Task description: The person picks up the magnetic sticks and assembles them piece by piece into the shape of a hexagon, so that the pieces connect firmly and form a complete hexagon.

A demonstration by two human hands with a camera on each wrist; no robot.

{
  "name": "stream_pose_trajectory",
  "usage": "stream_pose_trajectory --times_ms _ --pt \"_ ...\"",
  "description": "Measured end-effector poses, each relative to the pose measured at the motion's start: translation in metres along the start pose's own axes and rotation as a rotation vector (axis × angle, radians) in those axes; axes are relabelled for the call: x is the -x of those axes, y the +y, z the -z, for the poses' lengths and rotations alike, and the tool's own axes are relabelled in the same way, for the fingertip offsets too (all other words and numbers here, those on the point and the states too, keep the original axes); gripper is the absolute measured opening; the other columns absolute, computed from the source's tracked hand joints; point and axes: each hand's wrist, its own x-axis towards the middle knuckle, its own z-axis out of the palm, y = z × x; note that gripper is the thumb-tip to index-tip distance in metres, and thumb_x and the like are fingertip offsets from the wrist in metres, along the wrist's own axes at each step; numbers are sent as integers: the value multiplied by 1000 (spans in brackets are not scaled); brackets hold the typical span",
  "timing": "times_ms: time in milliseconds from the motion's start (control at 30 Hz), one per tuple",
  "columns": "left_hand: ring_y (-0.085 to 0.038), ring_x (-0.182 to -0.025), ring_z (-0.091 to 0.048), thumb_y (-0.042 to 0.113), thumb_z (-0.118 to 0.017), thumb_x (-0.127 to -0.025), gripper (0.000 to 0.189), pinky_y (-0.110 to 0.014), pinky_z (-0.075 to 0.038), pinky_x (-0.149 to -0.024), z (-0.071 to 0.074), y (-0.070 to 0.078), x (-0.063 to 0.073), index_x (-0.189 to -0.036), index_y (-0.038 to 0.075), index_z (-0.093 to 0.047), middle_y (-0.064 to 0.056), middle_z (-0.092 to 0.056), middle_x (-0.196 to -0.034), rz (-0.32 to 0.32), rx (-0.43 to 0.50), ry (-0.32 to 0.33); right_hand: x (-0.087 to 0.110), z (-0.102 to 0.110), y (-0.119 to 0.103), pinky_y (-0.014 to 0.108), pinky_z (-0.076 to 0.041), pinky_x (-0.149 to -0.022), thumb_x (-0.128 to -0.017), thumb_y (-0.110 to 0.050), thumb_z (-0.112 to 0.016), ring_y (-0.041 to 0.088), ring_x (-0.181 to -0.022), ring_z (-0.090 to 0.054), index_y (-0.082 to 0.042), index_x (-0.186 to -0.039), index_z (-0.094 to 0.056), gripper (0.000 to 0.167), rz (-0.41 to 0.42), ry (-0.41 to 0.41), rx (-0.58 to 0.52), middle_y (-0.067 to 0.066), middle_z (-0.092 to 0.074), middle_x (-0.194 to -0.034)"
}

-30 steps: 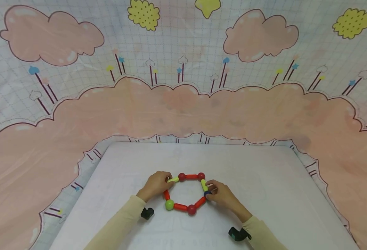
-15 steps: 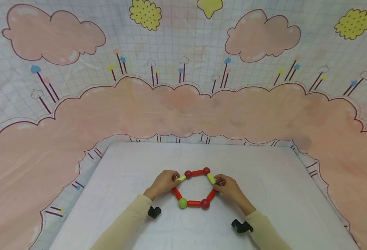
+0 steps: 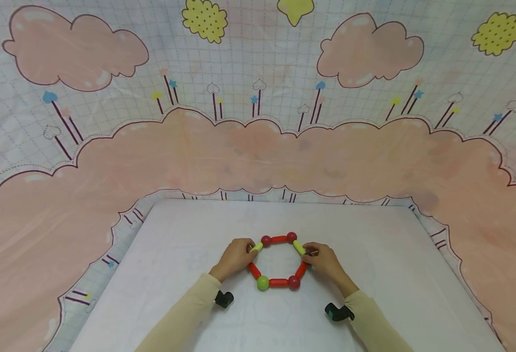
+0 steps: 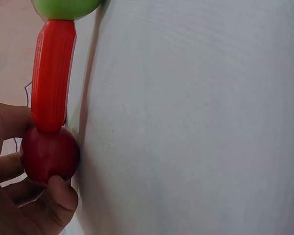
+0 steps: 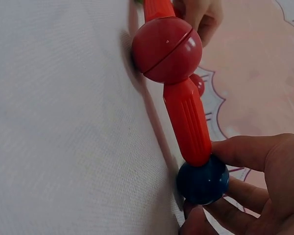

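Observation:
Red and yellow-green rods joined by balls form a closed six-sided ring [image 3: 278, 282] low over the white tabletop. My left hand [image 3: 235, 255] grips the ring's left corner; the left wrist view shows fingers and thumb round a dark red ball [image 4: 50, 155], with a red rod [image 4: 54, 76] running up to a green ball [image 3: 263, 282]. At the opposite corner my right hand [image 3: 326, 263] holds a dark blue ball [image 5: 202, 182] between thumb and fingers. Two red balls join the far red rod [image 3: 279, 239], and another red ball [image 3: 294, 282] forms the near right corner.
The white tabletop [image 3: 372, 244] extends around the ring on all sides. Behind and beside it hangs a cloth [image 3: 258, 156] printed with pink clouds. Black wrist cameras sit by the left sleeve [image 3: 225, 299] and the right sleeve [image 3: 339, 313].
Both hands have moved the ring right and a little farther from me, turning it slightly so its near rod lies level in view. Each hand keeps its grip.

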Motion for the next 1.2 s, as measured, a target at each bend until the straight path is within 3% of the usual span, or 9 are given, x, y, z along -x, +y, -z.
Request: stream_pose_trajectory --times_ms 300,633,800,1033,1200 --pt "-12 -57 -48 18 -67 -91 20 -22 -38 -50 -3 3 -2 -103 1 -68 0 -53 -67 48 48 49 0 -1 -2 34 -55 -79 -86 -14 -73 24 -98 -62 -8 -119 -68 34 -9 1 0 8 -70 -109" --pt "-10 -56 -47 17 -67 -91 22 -22 -38 -50 -6 2 -5 -106 1 -68 -1 -54 -70 27 89 44 1 -3 -3 31 -56 -73 -86 -13 -73 24 -98 -63 -7 -118 -68 34 1 11 -4 10 -70 -110" --pt "-11 -59 -49 16 -67 -91 22 -22 -39 -51 -6 1 -4 -107 1 -67 -2 -57 -73 19 97 45 2 -3 -1 33 -56 -76 -86 -13 -73 25 -98 -63 -6 -117 -68 33 15 20 -1 11 -71 -109" --pt "-15 -79 -53 21 -71 -87 34 -27 -47 -69 -3 -1 5 -115 1 -65 -7 -62 -92 6 47 61 2 -5 1 31 -55 -74 -85 -15 -75 22 -95 -61 -9 -116 -69 32 6 29 -8 8 -71 -107" --pt "-17 -83 -51 28 -74 -85 49 -28 -45 -69 -1 3 18 -124 1 -60 -8 -57 -97 47 28 5 2 -5 2 30 -54 -73 -85 -14 -75 19 -89 -59 -8 -115 -69 31 21 34 -15 7 -71 -103"
